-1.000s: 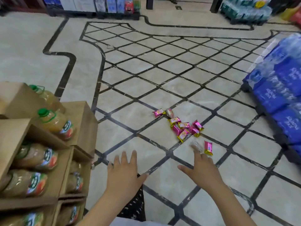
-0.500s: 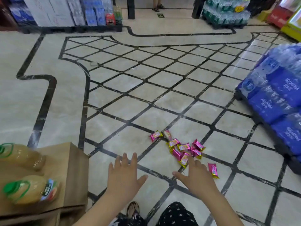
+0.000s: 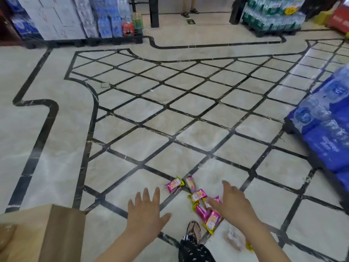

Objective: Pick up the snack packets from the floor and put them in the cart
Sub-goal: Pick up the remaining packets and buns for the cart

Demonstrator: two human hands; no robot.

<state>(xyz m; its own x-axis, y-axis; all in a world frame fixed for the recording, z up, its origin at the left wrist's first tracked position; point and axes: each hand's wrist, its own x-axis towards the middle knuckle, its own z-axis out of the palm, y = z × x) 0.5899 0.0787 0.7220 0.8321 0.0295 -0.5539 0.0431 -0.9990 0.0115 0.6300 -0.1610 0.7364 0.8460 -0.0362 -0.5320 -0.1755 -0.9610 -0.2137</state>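
The snack packets [image 3: 200, 204] lie in a loose pink-and-gold pile on the floor [image 3: 132, 148], straddling one of the dark inlay lines. Two of them sit a little apart at the pile's eleven o'clock, and one blurred packet [image 3: 234, 241] lies off at five o'clock. They look spilled rather than set down, overlapping at odd angles, so I judge they call for a gathering sweep rather than picking one at a time. None is lifted yet, and I see no cart from here.

My right hand [image 3: 234, 203] comes in from the pile's three o'clock, back of the hand up and fingers spread. The thumb reaches across the top of the nearest packets. Nothing is pinched or closed on that I can see, so the hand is slack and ready to rake.

My left hand [image 3: 145, 210] hovers flat at nine o'clock, palm down and fingers straight, holding nothing. I read it as the other side of a scoop. A sandalled foot [image 3: 194, 229] stands just at six o'clock.

Further out, a cardboard box [image 3: 47, 233] sits at eight o'clock and blue water packs [image 3: 328, 129] are stacked at two o'clock.
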